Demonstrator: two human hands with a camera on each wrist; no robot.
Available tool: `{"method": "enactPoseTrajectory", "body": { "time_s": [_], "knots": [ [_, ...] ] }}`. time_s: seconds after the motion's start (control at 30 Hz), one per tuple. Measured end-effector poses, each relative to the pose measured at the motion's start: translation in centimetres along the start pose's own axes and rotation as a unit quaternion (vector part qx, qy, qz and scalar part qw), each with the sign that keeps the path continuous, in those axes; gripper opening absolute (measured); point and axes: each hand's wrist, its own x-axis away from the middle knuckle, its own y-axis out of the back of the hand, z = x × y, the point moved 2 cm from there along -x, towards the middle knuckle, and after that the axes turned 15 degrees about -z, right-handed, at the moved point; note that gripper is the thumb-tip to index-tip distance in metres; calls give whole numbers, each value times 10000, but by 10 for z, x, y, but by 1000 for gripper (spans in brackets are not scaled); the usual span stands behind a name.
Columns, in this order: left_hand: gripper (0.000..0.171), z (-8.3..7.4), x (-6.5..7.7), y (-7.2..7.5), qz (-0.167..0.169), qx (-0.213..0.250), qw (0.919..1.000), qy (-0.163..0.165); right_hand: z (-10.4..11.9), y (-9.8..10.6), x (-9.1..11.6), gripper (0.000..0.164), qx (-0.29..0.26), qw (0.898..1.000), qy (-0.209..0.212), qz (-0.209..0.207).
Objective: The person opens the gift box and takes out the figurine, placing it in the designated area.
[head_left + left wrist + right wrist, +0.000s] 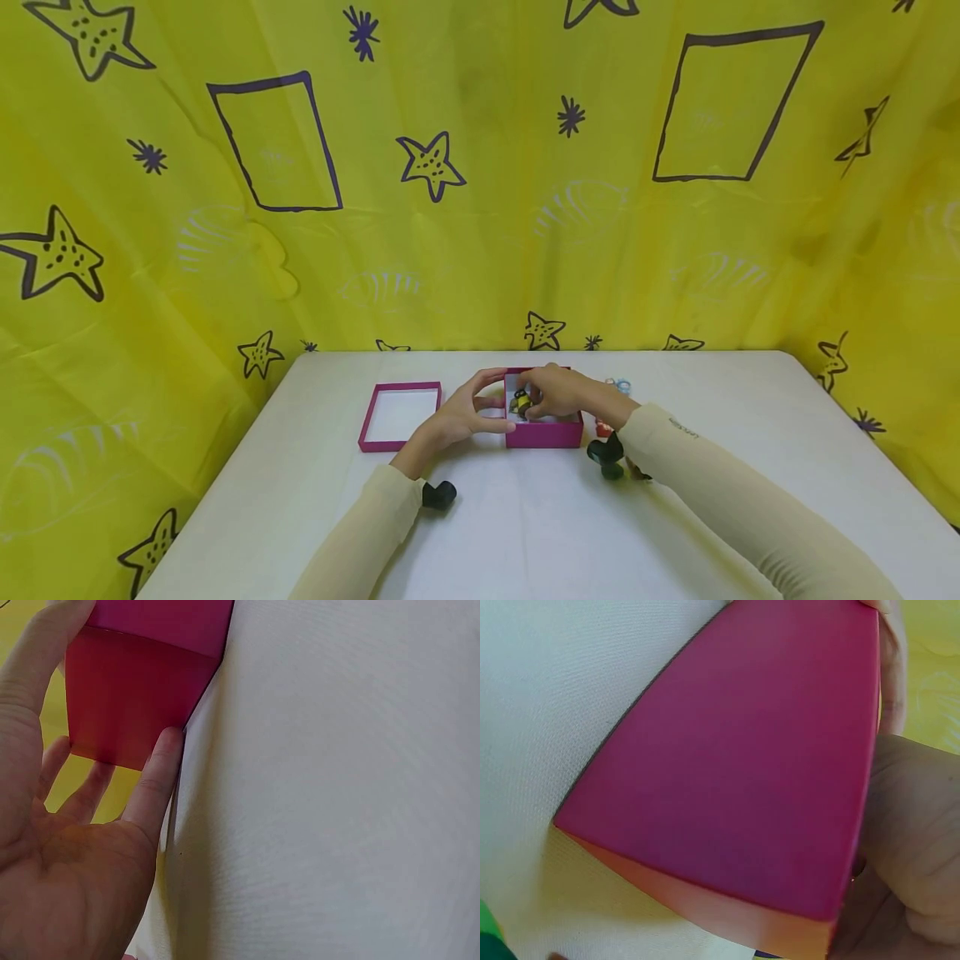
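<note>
A magenta box with a pale inside stands open-topped on the table. My left hand holds its left end, thumb at the near corner and fingers spread along the side. In the left wrist view, fingertips of this left hand touch the box's end wall. My right hand reaches down into the box from above and pinches a small yellow-and-black toy. The box's long front wall hides the right fingertips in the right wrist view.
Left of the box lies a magenta lid, white inside facing up. To its right are a small blue item and a red item, partly covered by the right arm. A yellow patterned curtain hangs behind the white table.
</note>
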Motion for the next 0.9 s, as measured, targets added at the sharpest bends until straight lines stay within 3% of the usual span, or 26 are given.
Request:
{"method": "enactPoseTrajectory", "body": {
  "time_s": [0.27, 0.47, 0.9],
  "knots": [
    [85, 0, 2, 0, -25, 1, 10000, 59, 0, 4, 3, 48, -45, 9999, 96, 60],
    [85, -1, 1, -1, -51, -37, 10000, 72, 0, 15, 6, 50, -108, 9991, 404, -52],
    [85, -5, 2, -1, -80, -78, 9999, 66, -1, 38, 18, 47, -263, 9970, 664, -314]
  ]
}}
